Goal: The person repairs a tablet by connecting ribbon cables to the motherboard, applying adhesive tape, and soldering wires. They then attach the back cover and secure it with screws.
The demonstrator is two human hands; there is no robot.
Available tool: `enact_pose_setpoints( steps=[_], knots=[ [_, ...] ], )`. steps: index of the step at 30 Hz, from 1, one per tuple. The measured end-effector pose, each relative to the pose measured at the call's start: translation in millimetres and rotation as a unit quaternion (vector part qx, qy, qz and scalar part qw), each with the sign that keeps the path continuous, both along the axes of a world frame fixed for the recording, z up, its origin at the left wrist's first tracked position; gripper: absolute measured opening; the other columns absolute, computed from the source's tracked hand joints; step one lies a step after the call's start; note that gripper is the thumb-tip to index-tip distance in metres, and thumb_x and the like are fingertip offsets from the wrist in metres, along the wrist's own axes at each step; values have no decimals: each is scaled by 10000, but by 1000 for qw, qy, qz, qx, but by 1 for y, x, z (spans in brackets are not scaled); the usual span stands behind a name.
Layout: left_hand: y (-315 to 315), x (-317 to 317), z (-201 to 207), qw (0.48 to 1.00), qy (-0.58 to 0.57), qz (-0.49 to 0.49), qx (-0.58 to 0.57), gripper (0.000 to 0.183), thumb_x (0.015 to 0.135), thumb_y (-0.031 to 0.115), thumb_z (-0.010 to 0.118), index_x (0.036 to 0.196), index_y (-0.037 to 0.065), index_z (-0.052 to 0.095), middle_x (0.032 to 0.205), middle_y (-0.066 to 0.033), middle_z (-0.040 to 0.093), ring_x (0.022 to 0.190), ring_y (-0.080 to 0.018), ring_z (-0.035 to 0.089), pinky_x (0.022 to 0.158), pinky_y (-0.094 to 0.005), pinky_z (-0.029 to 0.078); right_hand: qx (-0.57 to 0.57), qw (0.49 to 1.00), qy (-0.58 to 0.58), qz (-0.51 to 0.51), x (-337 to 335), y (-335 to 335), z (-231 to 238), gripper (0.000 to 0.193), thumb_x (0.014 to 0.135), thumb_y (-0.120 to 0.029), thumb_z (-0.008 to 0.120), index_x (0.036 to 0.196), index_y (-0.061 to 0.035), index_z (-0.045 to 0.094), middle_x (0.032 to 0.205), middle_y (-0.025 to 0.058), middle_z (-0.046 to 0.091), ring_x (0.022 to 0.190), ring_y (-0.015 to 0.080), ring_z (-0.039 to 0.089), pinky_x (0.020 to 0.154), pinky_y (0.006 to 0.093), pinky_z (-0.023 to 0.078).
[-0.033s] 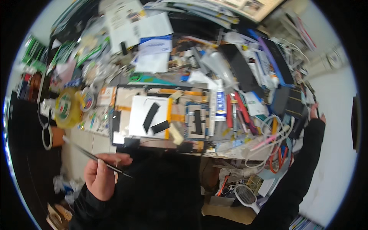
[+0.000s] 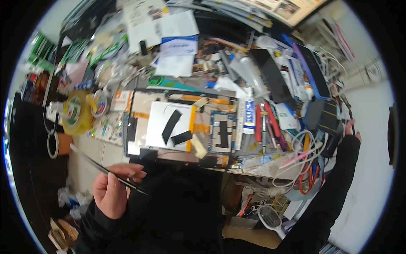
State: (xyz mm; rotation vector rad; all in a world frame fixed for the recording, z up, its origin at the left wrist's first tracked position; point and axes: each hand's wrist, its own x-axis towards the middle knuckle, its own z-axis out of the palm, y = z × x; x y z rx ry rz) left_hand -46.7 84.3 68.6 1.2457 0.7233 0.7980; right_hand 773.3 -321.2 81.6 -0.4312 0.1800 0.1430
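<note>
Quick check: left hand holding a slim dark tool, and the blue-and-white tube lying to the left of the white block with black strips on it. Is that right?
Not quite: in the head view, the blue-and-white tube lies to the right of the white block with black strips, not its left. The left hand does hold a slim dark tool.

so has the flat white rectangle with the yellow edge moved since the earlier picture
No, the flat white rectangle keeps its gap to the blue and white tube; both shifted together in view.
</note>
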Motion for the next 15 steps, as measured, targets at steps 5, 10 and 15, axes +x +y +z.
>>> enact_pose_setpoints(
  steps=[5,10,15],
  knots=[
    [2,-6,7,1000,-2,-14,-15,393,1124,319,437,1214,-37,574,1080,-199,695,773,-168,692,618,-247,506,-277,950,-70,-129,29,-21,-3,426,1047,-243,480,1292,100,543,1178,238,615,1124,361,604,949,553,548],
    [3,15,15,999,14,23,-22,255,1082,158,539,1272,-9,512,1089,-205,698,760,-183,707,631,-253,558,-188,981,-11,-46,23,-40,45,305,1032,-204,538,1158,58,631,993,175,673,1002,327,653,938,498,542],
    [21,38,30,998,-22,-44,28,175,1038,71,590,1186,-13,547,1110,-216,672,875,-213,731,680,-282,596,-184,965,-183,-35,-165,-35,88,287,1005,-170,635,817,-61,448,748,77,470,746,204,485,754,387,421]
  ],
)
